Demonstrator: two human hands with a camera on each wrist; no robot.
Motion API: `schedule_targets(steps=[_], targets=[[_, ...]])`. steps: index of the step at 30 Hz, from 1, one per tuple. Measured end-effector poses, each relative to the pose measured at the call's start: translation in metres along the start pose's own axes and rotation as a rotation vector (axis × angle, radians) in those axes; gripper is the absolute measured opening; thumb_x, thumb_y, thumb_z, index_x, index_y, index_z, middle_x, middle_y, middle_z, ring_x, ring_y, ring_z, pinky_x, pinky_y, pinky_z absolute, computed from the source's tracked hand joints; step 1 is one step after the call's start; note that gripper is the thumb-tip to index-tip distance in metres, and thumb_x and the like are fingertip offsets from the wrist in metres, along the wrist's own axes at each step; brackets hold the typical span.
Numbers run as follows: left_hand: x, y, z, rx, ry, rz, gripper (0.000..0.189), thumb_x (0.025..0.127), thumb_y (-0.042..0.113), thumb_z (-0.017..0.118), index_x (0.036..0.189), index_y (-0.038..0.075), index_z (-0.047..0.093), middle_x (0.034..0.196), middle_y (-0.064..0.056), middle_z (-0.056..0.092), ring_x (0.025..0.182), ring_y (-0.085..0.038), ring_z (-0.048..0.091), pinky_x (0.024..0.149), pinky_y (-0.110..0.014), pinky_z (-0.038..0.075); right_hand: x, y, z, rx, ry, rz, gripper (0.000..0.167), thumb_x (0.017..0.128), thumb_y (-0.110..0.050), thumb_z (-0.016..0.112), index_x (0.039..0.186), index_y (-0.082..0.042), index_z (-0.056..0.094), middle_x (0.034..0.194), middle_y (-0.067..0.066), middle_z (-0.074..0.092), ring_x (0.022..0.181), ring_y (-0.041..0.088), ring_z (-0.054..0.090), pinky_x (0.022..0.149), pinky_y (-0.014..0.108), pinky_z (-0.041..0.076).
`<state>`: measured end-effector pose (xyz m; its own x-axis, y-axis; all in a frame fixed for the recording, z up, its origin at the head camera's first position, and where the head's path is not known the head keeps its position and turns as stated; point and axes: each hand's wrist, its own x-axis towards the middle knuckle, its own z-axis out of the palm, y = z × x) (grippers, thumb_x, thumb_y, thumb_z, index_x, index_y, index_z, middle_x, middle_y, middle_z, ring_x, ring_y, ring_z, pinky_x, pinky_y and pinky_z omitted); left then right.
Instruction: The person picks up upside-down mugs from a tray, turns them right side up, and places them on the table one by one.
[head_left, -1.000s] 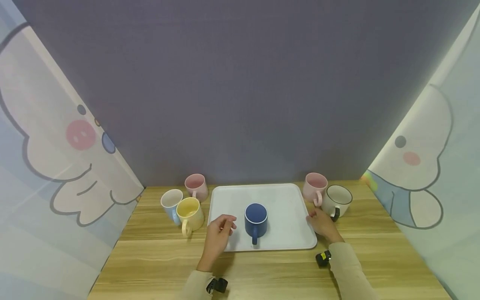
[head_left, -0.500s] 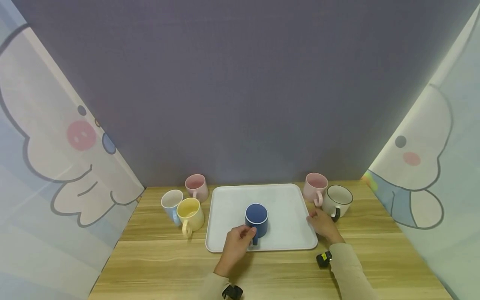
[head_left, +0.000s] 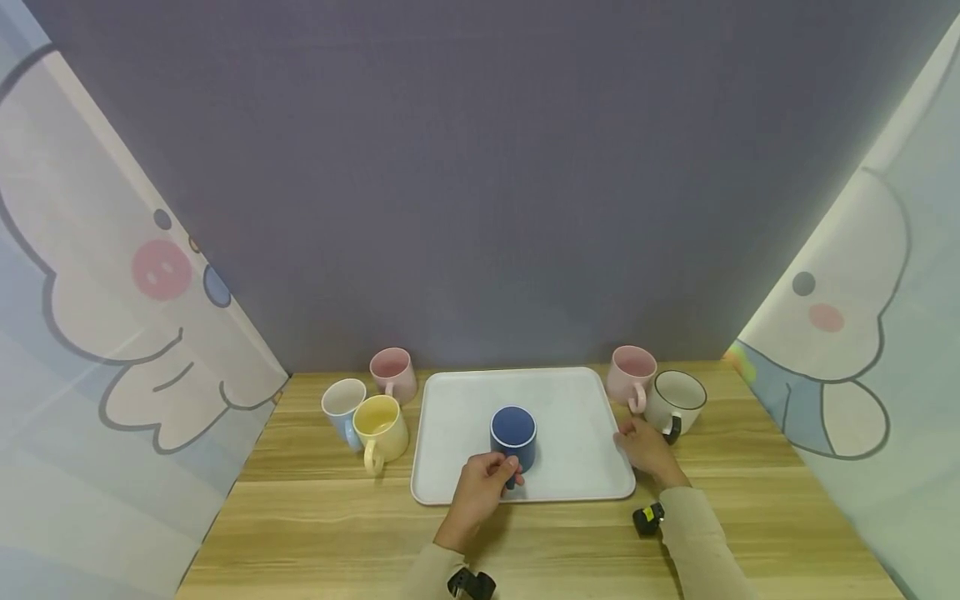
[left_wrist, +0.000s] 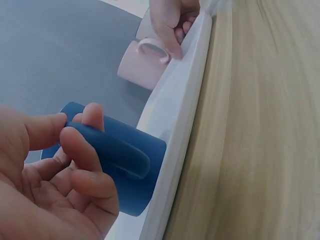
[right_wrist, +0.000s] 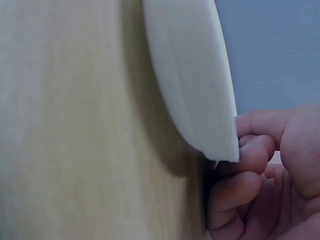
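Note:
A dark blue mug (head_left: 513, 427) stands upright on the white tray (head_left: 570, 400), its handle towards the person. My left hand (head_left: 478, 487) holds the mug's handle; in the left wrist view the thumb and curled fingers (left_wrist: 82, 150) pinch the handle's upper part. At the tray's right edge is my right hand (head_left: 645, 450). Seen from the right wrist, its thumb lies at the rim of the tray (right_wrist: 197, 75) and the curled fingers (right_wrist: 240, 192) reach under the edge, partly hidden there.
Left of the tray stand a light blue mug (head_left: 344, 408), a yellow mug (head_left: 382, 429) and a pink mug (head_left: 393, 375). On the right are another pink mug (head_left: 630, 375) and a cream mug (head_left: 675, 400) with a black handle, close by the right hand. A grey wall (head_left: 480, 208) rises behind.
My left hand has moved right from the tray's left part to the blue mug and taken hold of its handle. The right hand has stayed at the tray's edge.

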<state>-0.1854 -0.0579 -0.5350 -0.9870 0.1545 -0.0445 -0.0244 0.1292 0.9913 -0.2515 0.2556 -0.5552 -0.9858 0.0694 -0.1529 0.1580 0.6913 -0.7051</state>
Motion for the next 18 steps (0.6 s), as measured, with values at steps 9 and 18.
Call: schedule_targets(steps=[9, 18], targets=[[0.0024, 0.0021, -0.0009, -0.002, 0.025, 0.013, 0.026, 0.1, 0.014, 0.065, 0.086, -0.007, 0.07, 0.078, -0.022, 0.073, 0.051, -0.01, 0.048, 0.048, -0.018, 0.036, -0.0008, 0.0013, -0.0006, -0.003, 0.007, 0.001, 0.027, 0.098, -0.017, 0.055, 0.112, 0.006, 0.058, 0.102, 0.021, 0.064, 0.09, 0.03, 0.06, 0.069, 0.033, 0.046], [0.0064, 0.0029, -0.0053, 0.004, 0.045, 0.014, 0.028, 0.101, 0.015, 0.064, 0.088, -0.008, 0.07, 0.078, -0.024, 0.072, 0.051, -0.01, 0.049, 0.049, -0.018, 0.039, 0.0014, 0.0033, 0.0018, 0.013, 0.012, -0.001, 0.026, 0.098, -0.017, 0.056, 0.111, 0.005, 0.058, 0.1, 0.02, 0.063, 0.091, 0.03, 0.059, 0.071, 0.033, 0.045]])
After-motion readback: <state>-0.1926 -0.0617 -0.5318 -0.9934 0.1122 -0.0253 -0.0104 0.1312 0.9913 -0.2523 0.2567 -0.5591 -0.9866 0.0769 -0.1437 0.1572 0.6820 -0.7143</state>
